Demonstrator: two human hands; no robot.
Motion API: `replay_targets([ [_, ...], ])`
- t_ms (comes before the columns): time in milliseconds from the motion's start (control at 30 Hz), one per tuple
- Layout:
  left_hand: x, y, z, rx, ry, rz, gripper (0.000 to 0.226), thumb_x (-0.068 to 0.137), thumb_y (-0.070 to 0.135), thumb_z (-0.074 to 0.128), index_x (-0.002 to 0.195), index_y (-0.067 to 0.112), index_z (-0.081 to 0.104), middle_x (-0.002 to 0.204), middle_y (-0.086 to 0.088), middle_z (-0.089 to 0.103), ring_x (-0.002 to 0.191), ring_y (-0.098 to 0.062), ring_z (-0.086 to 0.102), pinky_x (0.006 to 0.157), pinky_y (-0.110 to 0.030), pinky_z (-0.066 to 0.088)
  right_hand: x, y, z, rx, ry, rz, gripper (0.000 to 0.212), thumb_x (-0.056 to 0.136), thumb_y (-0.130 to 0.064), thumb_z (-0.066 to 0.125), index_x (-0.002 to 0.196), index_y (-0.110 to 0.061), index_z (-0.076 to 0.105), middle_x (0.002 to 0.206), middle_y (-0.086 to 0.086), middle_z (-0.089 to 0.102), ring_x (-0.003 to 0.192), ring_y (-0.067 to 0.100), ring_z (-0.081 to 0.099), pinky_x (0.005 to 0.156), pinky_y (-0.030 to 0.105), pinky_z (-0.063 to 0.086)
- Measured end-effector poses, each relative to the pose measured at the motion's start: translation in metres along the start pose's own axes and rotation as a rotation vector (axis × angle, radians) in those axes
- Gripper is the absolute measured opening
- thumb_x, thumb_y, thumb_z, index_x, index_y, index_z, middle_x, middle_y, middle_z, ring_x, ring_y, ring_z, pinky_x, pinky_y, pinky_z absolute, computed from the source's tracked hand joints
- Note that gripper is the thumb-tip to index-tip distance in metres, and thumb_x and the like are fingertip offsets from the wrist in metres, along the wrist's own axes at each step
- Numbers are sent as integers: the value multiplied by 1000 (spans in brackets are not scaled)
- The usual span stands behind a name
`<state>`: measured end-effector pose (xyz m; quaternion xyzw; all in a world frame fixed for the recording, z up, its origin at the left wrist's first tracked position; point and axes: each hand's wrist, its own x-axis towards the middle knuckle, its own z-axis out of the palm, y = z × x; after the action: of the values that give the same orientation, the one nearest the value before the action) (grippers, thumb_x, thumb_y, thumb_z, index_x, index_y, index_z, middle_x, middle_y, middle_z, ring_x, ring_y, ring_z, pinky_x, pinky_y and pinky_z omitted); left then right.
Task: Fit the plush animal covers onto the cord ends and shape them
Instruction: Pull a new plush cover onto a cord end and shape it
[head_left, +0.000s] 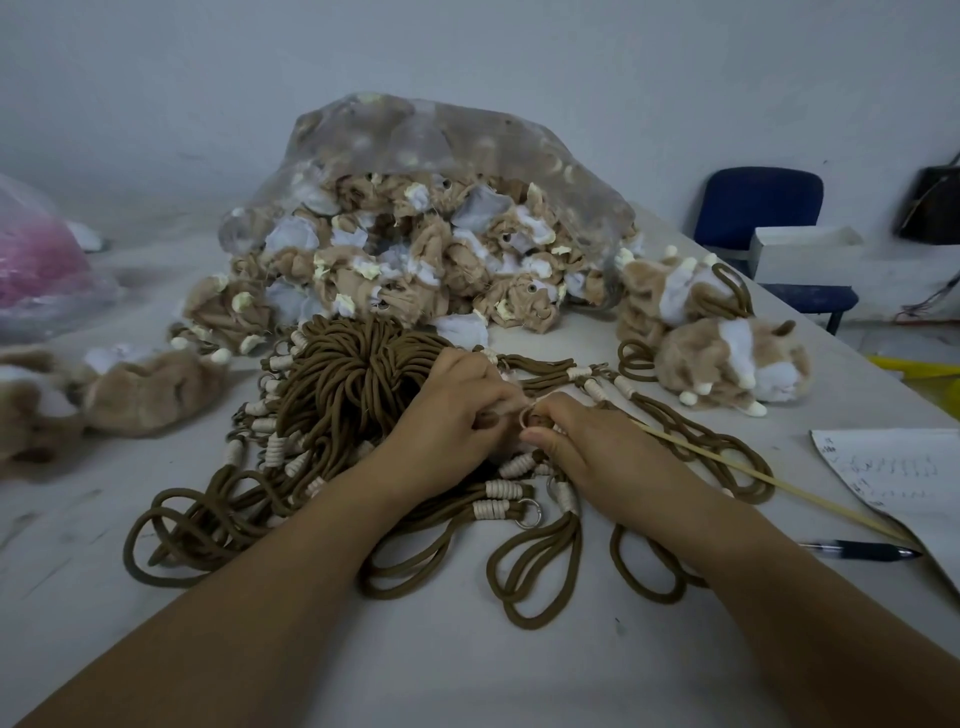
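Note:
A heap of brown cords (343, 384) with cream wrapped ends and metal rings lies on the grey table (467, 649). Over its right side, my left hand (457, 410) and my right hand (582, 441) meet, fingers curled, pinching one cord end with its ring (525, 418) between them. Behind the cords, a clear plastic bag (431, 156) spills several inside-out tan and white plush covers (415, 270). Finished plush animals (727, 364) with cord loops sit at the right. More tan covers (150, 389) lie at the left.
A thin wooden stick (769, 478) runs from under my right hand toward the lower right. A sheet of paper (904, 483) and a black pen (862, 550) lie at the table's right edge. A blue chair (758, 213) stands beyond. A pink bag (36, 260) sits far left.

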<state>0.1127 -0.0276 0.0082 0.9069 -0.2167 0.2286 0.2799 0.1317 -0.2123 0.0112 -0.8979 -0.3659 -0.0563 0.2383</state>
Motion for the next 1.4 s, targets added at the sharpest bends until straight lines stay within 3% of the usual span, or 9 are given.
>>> replay_targets([
  [133,1,2,4,116,35,111,8,86,5,68,93,4,73,82,3,44,93,-17,35,77,-25,31,0,1,2,-12,-4,0,28,98,-42,40,107,-17,50,83,-6,53,74,10,49,60,28,31],
  [267,2,3,6,157,62,148,6,82,4,68,87,5,71,82,5,40,90,-8,27,76,-25,28,0,0,4,23,-10,-8,28,98,-40,40,110,-16,50,85,-3,58,78,15,56,63,30,39],
  [400,2,2,5,156,66,175,11,82,6,71,92,7,73,82,6,41,90,-7,27,77,-21,26,0,3,4,71,-10,9,15,99,-38,41,98,-24,46,79,-9,53,68,2,49,59,18,35],
  [567,1,2,3,160,57,191,13,84,5,70,96,7,74,81,5,43,90,-8,28,77,-21,26,0,5,0,113,13,47,17,98,-40,40,91,-25,45,81,-1,60,74,14,55,66,31,39],
  [767,-1,4,4,105,63,150,8,88,8,68,93,10,73,78,7,41,87,-12,33,73,-18,28,-1,3,-2,131,14,56,21,99,-39,39,92,-21,47,81,4,62,74,16,56,67,31,39],
  [1000,1,3,6,156,41,157,20,84,10,71,105,11,73,81,7,40,88,-8,27,74,-21,24,-3,-4,0,136,-17,24,15,99,-38,39,93,-24,44,73,-11,54,65,-2,49,58,13,37],
  [1233,-2,11,-2,18,12,59,18,89,15,62,103,12,72,78,7,44,89,-12,35,78,-15,30,-4,-1,-3,117,-2,40,16,99,-39,38,93,-25,44,83,3,61,73,13,54,65,29,38],
  [1333,-2,13,-5,-29,-34,11,32,90,30,50,102,10,71,84,2,52,93,-14,39,82,-19,33,-3,0,-2,86,-11,43,17,99,-37,40,100,-22,47,89,0,61,80,15,55,66,29,38],
  [1400,-2,12,-5,-47,-37,-8,28,95,33,54,98,10,71,87,-1,58,96,-15,41,84,-22,35,-3,1,-2,64,-12,44,25,99,-37,40,108,-15,50,96,3,63,87,19,58,73,32,42],
])
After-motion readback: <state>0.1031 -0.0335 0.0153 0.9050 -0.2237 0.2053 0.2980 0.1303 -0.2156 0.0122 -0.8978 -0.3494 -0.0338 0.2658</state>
